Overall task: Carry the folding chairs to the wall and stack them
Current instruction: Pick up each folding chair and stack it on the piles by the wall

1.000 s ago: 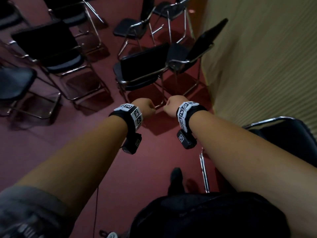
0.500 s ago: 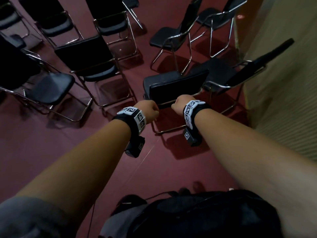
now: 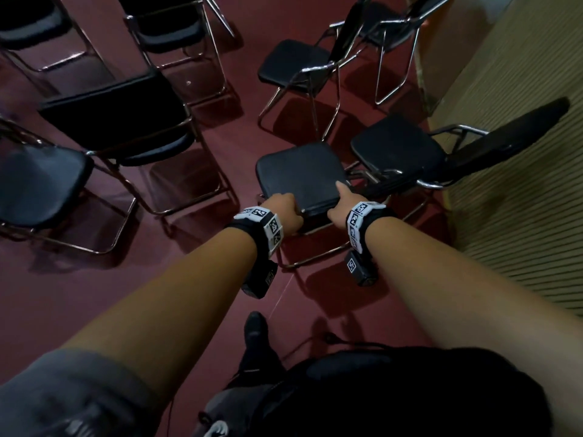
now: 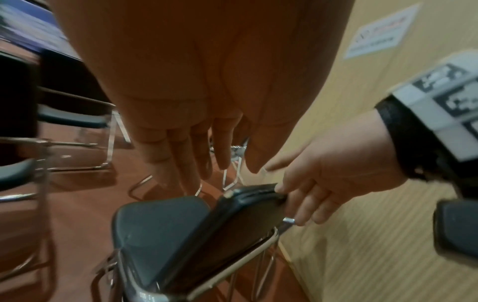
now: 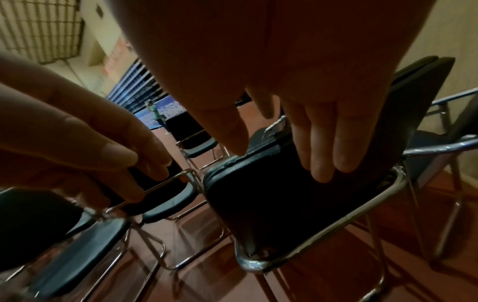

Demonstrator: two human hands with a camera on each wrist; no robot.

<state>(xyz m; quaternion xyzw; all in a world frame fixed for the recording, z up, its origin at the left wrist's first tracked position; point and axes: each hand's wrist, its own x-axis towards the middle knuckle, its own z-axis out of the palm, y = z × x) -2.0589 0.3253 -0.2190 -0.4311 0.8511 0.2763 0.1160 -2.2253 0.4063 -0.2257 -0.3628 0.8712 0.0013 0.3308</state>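
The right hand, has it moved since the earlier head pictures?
Yes. The right hand was a fist in the air short of the nearest chair; now it touches its backrest.
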